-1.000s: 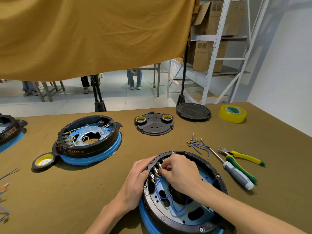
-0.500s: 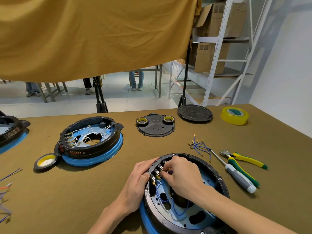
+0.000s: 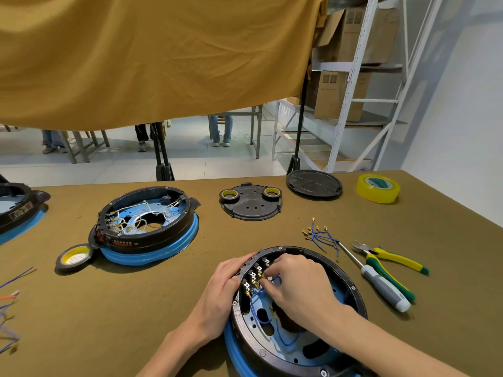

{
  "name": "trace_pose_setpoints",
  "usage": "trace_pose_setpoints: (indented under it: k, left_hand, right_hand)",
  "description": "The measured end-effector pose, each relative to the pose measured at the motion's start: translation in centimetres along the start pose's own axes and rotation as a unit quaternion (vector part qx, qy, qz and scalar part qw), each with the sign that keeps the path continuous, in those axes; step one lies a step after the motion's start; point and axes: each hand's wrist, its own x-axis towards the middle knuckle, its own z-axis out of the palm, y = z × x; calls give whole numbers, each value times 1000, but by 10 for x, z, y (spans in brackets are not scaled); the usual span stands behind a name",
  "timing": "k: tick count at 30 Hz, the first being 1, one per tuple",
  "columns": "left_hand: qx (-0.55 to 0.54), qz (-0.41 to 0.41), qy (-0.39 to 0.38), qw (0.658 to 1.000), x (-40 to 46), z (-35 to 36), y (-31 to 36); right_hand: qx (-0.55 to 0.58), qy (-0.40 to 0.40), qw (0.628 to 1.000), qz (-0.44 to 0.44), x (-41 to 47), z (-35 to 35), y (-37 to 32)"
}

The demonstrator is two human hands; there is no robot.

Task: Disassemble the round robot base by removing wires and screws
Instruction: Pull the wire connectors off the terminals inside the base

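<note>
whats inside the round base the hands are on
Inside the round base: blue wires, brass terminals and a blue floor with cutouts. The right hand covers the middle, hiding what its fingers pinch.

Views: one, head-worn, wide-angle.
Position: above the near edge of the table [image 3: 136, 308].
Facing: forward and down, toward the hanging cloth [image 3: 152, 58] and shelving [image 3: 353, 77].
Nearness: close over the round base [image 3: 351, 289]; straight lines bow at frame edges.

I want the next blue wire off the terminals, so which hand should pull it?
The right hand, probably: its fingertips are already inside the round robot base at the terminal row. The left hand rests outside on the rim, bracing the base.
</note>
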Motion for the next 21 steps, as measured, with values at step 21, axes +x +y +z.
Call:
trace_pose_setpoints:
  k: [21]
  left_hand:
    - [-1, -7, -1, 1000, -1, -2, -2]
  right_hand:
    - [76, -56, 995, 36, 6, 3, -9]
